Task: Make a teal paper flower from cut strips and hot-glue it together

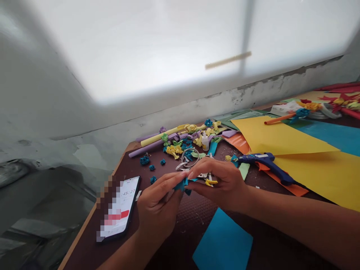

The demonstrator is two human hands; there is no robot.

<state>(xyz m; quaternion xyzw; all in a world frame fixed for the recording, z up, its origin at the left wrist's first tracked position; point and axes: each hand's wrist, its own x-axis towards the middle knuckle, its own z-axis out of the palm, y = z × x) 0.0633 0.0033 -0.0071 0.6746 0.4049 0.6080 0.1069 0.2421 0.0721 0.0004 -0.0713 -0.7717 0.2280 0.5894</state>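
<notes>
My left hand [160, 206] and my right hand [221, 182] meet over the dark table, fingertips closed on one small folded piece of blue paper [181, 184]. Part of that paper is hidden behind my fingers. Below my right forearm lies a flat sheet of blue paper [225, 242]. Small blue paper flowers [144, 160] sit beyond my left hand. Just behind my fingers, a white ring of tape [189, 157] rests among paper scraps.
A phone [120, 210] showing a timer lies to the left. On the right, a blue glue gun [268, 165] rests by yellow sheets [284, 138]. Rolled paper tubes [153, 148], a small glue bottle [205, 141] and paper flowers lie at the back, before a wall [112, 131].
</notes>
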